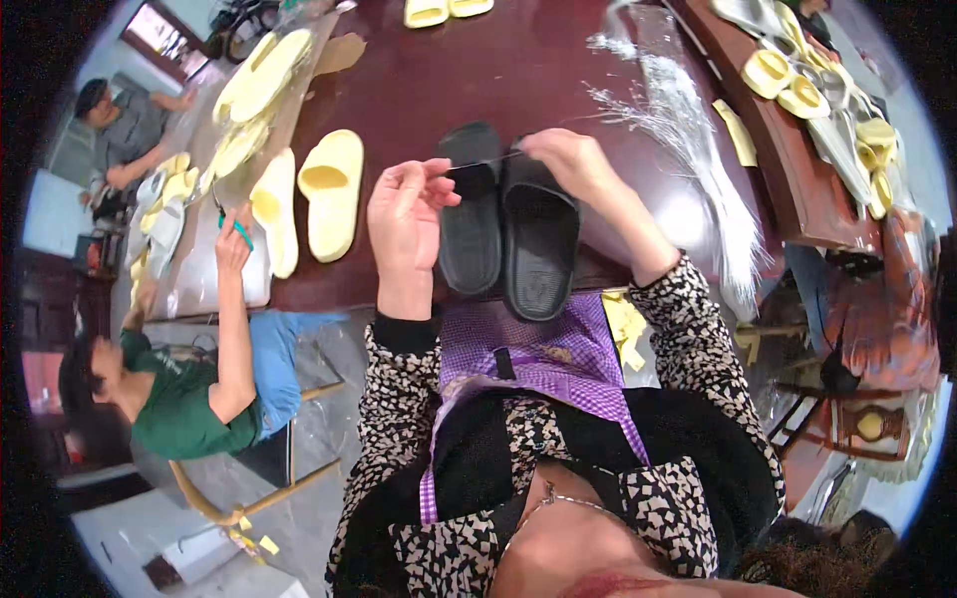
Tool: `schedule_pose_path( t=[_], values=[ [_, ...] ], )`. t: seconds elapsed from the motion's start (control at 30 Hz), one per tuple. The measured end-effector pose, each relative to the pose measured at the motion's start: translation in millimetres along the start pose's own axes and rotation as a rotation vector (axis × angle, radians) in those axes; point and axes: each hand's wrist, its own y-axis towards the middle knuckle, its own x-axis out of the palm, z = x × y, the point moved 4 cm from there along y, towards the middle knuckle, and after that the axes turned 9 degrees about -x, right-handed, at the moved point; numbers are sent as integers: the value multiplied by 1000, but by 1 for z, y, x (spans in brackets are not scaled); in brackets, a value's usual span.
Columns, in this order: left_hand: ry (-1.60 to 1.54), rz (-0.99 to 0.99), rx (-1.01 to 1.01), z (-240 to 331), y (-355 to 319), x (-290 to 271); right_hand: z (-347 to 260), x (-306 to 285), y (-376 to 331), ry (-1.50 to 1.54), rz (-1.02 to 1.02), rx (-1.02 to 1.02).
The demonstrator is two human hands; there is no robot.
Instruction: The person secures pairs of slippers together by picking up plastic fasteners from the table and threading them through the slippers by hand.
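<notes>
A pair of black slide sandals lies side by side at the near table edge, the left slide and the right slide, toes pointing away from me. My left hand is beside the left slide, thumb and fingers pinched together. Over the toe end of the right slide, my right hand pinches too and hides part of its strap. A thin dark strand runs taut between both hands, across the slides' upper parts; what it is made of I cannot make out.
To the right lies a bundle of thin silvery strands. Pale yellow slides stand on the left, more on plastic sheeting. A co-worker in green sits at left holding a teal-handled tool. Another table with slides stands right.
</notes>
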Motion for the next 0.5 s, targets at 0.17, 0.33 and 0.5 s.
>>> schedule_pose_path(
  t=[0.17, 0.33, 0.5],
  values=[
    [-20, 116, -43, -2, -4, -49, -11, -13, -5, -13, -99, 14],
    [769, 363, -51, 12, -22, -65, -40, -14, -2, -197, -168, -39],
    [1403, 447, 673, 38, -55, -7, -57, -8, -7, -272, -232, -37]
  ],
)
